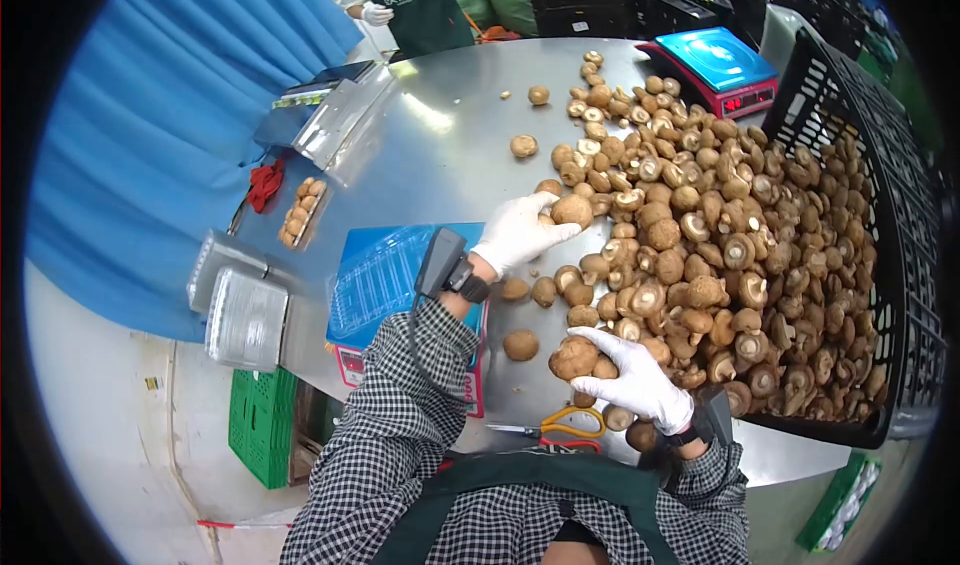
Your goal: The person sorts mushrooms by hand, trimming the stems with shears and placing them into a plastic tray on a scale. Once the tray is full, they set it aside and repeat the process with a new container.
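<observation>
My left hand (522, 233), in a white glove, is closed around a brown shiitake mushroom (572, 212) at the left edge of a large heap of mushrooms (700, 225). Lower down, my gloved right hand (642, 377) grips another mushroom (573, 358) between thumb and fingers, with a smaller one close against it. A few loose mushrooms, one of them a round brown cap (520, 345), lie on the metal table between my hands. Beside my left forearm, a clear plastic tray (385, 277) rests on a blue-topped scale (350, 343).
A black crate (895, 235) lies tipped on its side at the right, mushrooms spilling out. Orange-handled scissors (572, 423) lie near my apron. A second scale (715, 60) stands at the back. Stacked clear trays (247, 317) and a filled tray (303, 212) are left. Another person (415, 5) stands opposite.
</observation>
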Demonstrator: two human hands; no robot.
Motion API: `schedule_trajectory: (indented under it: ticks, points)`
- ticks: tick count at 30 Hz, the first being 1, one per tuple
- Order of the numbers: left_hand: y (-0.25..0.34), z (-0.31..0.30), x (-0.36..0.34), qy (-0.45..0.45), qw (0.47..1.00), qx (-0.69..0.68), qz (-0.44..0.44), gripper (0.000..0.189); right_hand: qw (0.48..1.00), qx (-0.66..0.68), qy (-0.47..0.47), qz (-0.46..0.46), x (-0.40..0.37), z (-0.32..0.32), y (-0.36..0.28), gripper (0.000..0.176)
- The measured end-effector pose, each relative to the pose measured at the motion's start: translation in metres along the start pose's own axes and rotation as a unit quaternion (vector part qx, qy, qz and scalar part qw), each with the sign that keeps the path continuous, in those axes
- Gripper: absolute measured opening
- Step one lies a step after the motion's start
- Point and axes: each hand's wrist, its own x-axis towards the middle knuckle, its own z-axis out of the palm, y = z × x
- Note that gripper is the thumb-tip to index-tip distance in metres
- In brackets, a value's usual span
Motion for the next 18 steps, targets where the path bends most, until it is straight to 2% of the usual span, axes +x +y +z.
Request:
schedule_trajectory:
  ticks: [2,4,6,8,9,11,14,16,18]
  points:
    - [0.002,-0.024,-0.025,0.015,0.999,-0.030,-0.024,0.053,0.999,-0.024,0.002,-0.047,0.001,0.004,-0.006,0.067]
    - [-0.013,-0.050,-0.051,0.040,0.998,-0.039,0.006,0.051,1.000,-0.009,-0.010,0.006,0.002,0.004,-0.024,0.066]
    - [-0.034,-0.076,-0.076,0.081,0.995,-0.061,-0.007,0.048,0.999,-0.004,-0.007,0.038,0.004,0.007,-0.032,0.064]
    - [-0.066,-0.101,-0.092,0.073,0.995,-0.045,-0.054,0.047,0.999,0.015,-0.005,0.041,0.010,0.013,-0.029,0.063]
    - [-0.082,-0.109,-0.098,0.093,0.994,0.007,-0.062,0.048,0.998,0.025,-0.004,0.060,0.012,0.016,-0.035,0.062]
    - [-0.098,-0.124,-0.107,0.103,0.989,0.040,-0.095,0.050,0.999,-0.003,0.004,0.033,0.019,0.024,-0.034,0.062]
    - [-0.113,-0.130,-0.108,0.090,0.983,0.079,-0.140,0.055,0.998,-0.058,0.001,0.021,0.034,0.035,-0.042,0.062]
    - [-0.126,-0.122,-0.106,0.046,0.987,0.086,-0.125,0.057,0.995,-0.095,-0.002,0.015,0.041,0.044,-0.048,0.062]
    - [-0.148,-0.099,-0.103,0.076,0.986,0.115,-0.094,0.062,0.995,-0.101,-0.016,0.006,0.049,0.051,-0.051,0.062]
